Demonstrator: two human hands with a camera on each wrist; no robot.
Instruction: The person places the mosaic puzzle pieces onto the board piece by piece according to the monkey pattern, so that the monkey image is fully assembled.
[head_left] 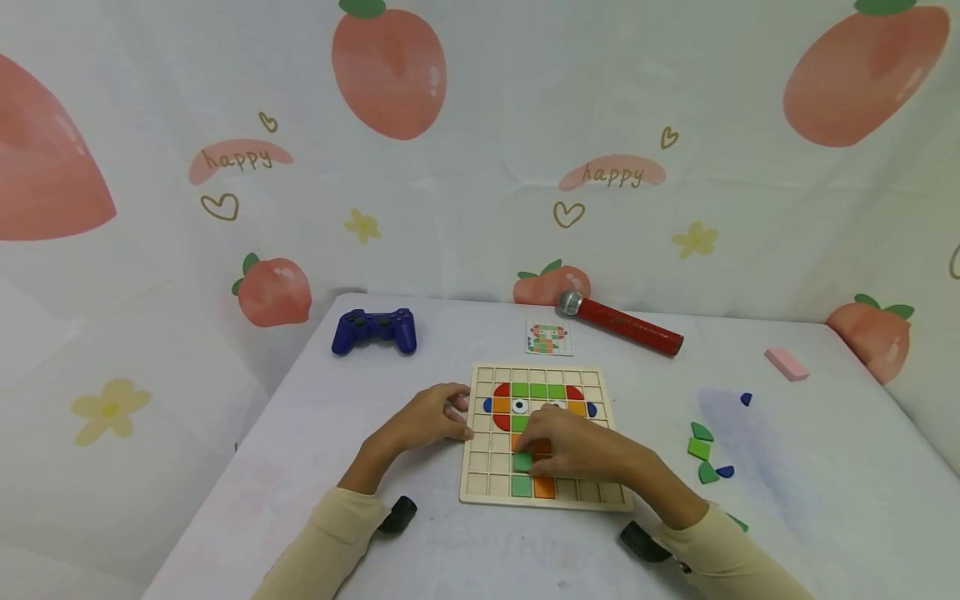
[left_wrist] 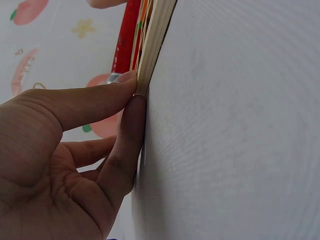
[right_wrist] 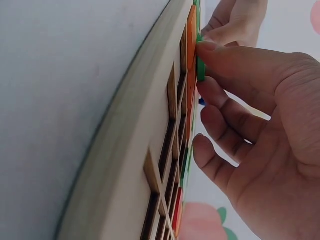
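A wooden grid board point(head_left: 478, 484) lies on the table, partly filled with coloured tiles that form a figure with round eyes. My left hand point(head_left: 431, 414) holds the board's left edge; in the left wrist view the thumb and a finger point(left_wrist: 132, 117) meet at its rim. Over the lower middle squares, my right hand point(head_left: 577, 444) pinches a green tile point(right_wrist: 201, 68) between thumb and forefinger, right at the board's surface. Below it sit a light green tile point(head_left: 521, 486) and an orange tile point(head_left: 544, 487). The right hand hides several squares in the head view.
Loose pieces, including a green square point(head_left: 699, 448) and a blue piece point(head_left: 746, 399), lie right of the board. Behind it are a pattern card point(head_left: 549, 338) and a red microphone point(head_left: 626, 325). A blue game controller point(head_left: 374, 330) stands back left, a pink block point(head_left: 787, 364) far right.
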